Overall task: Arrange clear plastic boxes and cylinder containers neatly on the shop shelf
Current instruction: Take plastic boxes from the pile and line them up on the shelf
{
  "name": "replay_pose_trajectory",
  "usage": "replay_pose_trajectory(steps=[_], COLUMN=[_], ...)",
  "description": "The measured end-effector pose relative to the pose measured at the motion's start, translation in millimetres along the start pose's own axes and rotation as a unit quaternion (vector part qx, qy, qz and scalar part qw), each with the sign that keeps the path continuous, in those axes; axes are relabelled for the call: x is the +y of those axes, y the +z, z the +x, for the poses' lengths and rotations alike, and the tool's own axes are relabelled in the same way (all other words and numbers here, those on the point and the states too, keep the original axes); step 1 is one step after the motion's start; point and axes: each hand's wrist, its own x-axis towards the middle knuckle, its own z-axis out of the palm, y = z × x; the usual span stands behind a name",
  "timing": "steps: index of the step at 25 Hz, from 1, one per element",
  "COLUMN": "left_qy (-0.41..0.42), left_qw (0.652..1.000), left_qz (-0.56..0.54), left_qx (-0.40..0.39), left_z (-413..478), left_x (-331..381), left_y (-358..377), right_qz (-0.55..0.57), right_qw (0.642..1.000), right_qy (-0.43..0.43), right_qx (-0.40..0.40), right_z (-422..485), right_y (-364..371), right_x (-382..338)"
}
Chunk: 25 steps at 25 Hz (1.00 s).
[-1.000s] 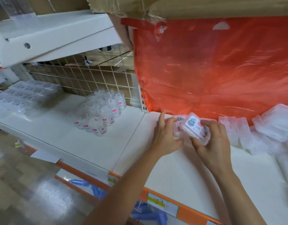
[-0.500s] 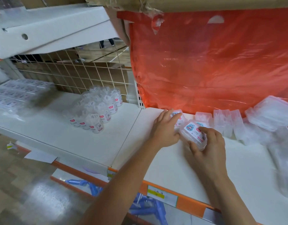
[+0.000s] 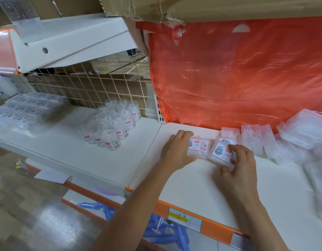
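L hand (image 3: 176, 150) fingers curl round labelled box (image 3: 199, 146), flat on white shelf (image 3: 192, 187). R hand (image 3: 238, 165) thumb+fingers pinch 2nd box (image 3: 221, 153) just beside it. Cylinder containers (image 3: 113, 127) well apart, to the L.

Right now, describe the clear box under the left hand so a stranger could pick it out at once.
Find the red plastic bag hanging behind the white shelf. Just below its lower left corner, the left hand grips a flat clear box. Its label is white with a small red logo, unlike the neighbouring box in the right hand, which bears a blue cartoon sticker.
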Motion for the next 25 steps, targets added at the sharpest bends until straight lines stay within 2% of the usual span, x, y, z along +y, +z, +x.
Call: replay_pose_trajectory(steps=[3,8,15,20,25], left_qy=[-0.023,-0.034,-0.064,-0.074,-0.093], left_qw=[0.999,0.992,0.985,0.977,0.973], left_qz=[-0.037,-0.095,-0.095,-0.082,-0.072], left_qx=[0.008,0.072,0.128,0.184,0.196], left_z=[-12.2,-35.6,-82.5,-120.3,-161.4], left_x=[-7.3,-31.2,-90.1,-151.9,-223.3], left_y=[0.0,-5.6,-33.7,-71.5,-102.2], right_qz=[0.004,0.023,0.038,0.062,0.080], right_qw=[1.000,0.999,0.993,0.989,0.986], right_qy=[-0.003,-0.042,-0.101,-0.112,-0.118], right_qx=[-0.009,-0.019,-0.053,-0.069,-0.092], right_z=[-2.8,-7.0,-21.9,-47.8,-79.8], right_y=[2.7,19.1,65.2,109.2,165.5], right_x=[-5.8,-26.7,-85.0,-146.6,-206.4])
